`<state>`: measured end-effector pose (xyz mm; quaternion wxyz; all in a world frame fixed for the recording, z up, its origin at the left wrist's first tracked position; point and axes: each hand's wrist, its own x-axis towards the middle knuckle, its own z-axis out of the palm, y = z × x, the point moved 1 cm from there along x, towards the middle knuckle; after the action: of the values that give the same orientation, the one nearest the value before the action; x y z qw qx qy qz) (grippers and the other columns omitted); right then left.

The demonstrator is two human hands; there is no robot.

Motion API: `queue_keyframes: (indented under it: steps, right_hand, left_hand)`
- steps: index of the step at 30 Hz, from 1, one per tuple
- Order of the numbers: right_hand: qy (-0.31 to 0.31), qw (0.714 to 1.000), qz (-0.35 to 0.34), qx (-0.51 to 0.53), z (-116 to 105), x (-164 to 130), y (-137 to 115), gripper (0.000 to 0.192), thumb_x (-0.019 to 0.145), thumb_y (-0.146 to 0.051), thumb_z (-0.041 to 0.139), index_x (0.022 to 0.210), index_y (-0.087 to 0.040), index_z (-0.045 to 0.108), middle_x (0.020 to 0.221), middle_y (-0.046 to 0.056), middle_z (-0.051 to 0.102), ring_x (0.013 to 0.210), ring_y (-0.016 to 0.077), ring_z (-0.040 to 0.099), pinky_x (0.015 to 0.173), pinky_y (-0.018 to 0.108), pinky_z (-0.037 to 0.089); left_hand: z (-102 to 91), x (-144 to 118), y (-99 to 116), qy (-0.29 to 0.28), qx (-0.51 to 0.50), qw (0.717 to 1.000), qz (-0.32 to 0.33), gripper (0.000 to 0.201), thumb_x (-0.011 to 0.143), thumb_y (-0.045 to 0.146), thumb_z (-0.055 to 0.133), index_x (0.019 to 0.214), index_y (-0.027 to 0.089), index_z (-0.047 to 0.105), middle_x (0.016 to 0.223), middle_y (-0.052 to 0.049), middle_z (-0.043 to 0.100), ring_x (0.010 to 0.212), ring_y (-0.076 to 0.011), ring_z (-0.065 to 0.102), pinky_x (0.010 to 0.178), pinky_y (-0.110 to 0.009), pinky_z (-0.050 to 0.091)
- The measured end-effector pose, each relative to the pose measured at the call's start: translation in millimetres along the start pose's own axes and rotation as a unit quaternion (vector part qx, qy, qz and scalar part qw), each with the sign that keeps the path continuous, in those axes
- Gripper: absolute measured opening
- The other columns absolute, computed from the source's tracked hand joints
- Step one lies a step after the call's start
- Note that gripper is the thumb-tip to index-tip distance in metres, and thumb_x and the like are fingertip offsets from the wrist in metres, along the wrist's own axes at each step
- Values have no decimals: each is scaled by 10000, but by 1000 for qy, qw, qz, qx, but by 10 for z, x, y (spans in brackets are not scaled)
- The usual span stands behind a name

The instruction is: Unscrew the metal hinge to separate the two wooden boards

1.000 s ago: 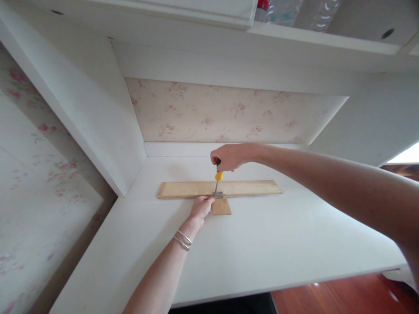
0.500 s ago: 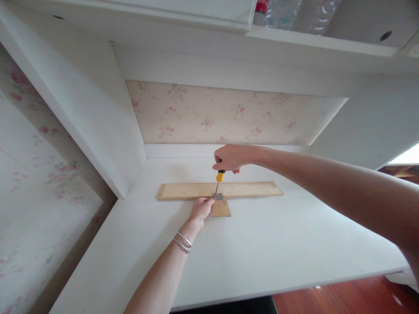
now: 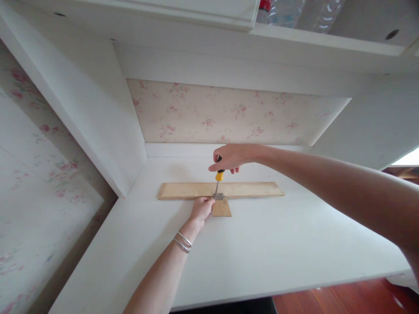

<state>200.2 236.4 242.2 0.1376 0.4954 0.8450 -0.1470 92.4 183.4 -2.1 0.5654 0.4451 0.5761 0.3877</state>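
My right hand (image 3: pixel 231 158) is closed round the black and yellow handle of a screwdriver (image 3: pixel 219 176). The screwdriver stands nearly upright, its thin metal shaft ending at the left part of a small metal hinge (image 3: pixel 220 196). The hinge lies where a long pale wooden board (image 3: pixel 252 189) meets a short wooden piece (image 3: pixel 221 209). My left hand (image 3: pixel 202 208), with two silver bangles on its wrist, has its fingers pressed together at the hinge's left end, beside the screwdriver tip. What those fingers pinch is hidden.
The boards lie on a white desk top (image 3: pixel 275 244). White side panels stand left and right, with flowered wallpaper (image 3: pixel 209 113) behind. Overhead, a cabinet shelf (image 3: pixel 327 40) holds plastic bottles (image 3: pixel 284 12). Reddish flooring (image 3: pixel 330 298) shows beyond the front edge.
My right thumb and fingers have shifted slightly on the screwdriver handle. The screwdriver tip stays at the hinge, and my left hand keeps its place. The view has moved a little.
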Motion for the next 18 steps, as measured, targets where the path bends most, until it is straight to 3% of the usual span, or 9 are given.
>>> queue_keyframes:
  steps: [3,6,10,12,14,18]
  right_hand:
    - [5,1000,3,-29,0,7,7,299,764,-383,559,966,-169,610,693,62,674,580,171,610,534,270,377]
    - [12,1000,-22,-12,-3,22,5,402,699,-357,640,1066,-212,565,811,47,690,604,162,612,532,258,376]
    - [-5,1000,17,-21,-7,26,-2,323,781,-424,532,982,-178,589,716,61,674,577,173,612,532,273,392]
    - [16,998,-23,-53,-16,20,-16,277,727,-344,591,956,-188,596,816,69,686,639,174,621,532,261,388]
    - [24,998,-47,-43,-23,14,-22,365,684,-332,635,1023,-207,577,910,63,685,666,171,621,522,252,385]
    - [-3,1000,13,-27,-23,17,3,366,787,-431,510,1027,-167,589,723,72,673,559,176,602,513,279,390]
  left_hand:
    - [0,2,-4,0,-2,1000,-1,247,700,310,574,520,171,480,410,60,365,385,-64,302,399,-221,157]
    - [1,5,-10,2,-3,1000,-2,248,694,309,583,517,171,477,408,62,361,385,-64,302,400,-222,159]
    - [1,8,-13,3,-1,1000,0,235,696,314,577,530,168,498,416,57,378,397,-70,324,403,-220,179]
    - [2,11,-14,3,1,1000,1,238,696,314,573,525,166,497,416,56,379,395,-68,322,402,-221,175]
    - [4,12,-15,2,3,1000,-1,250,696,315,570,514,168,483,408,59,367,387,-66,313,400,-221,165]
    - [7,9,-10,0,0,1000,-6,253,698,326,571,519,172,479,401,64,357,379,-66,305,397,-219,163]
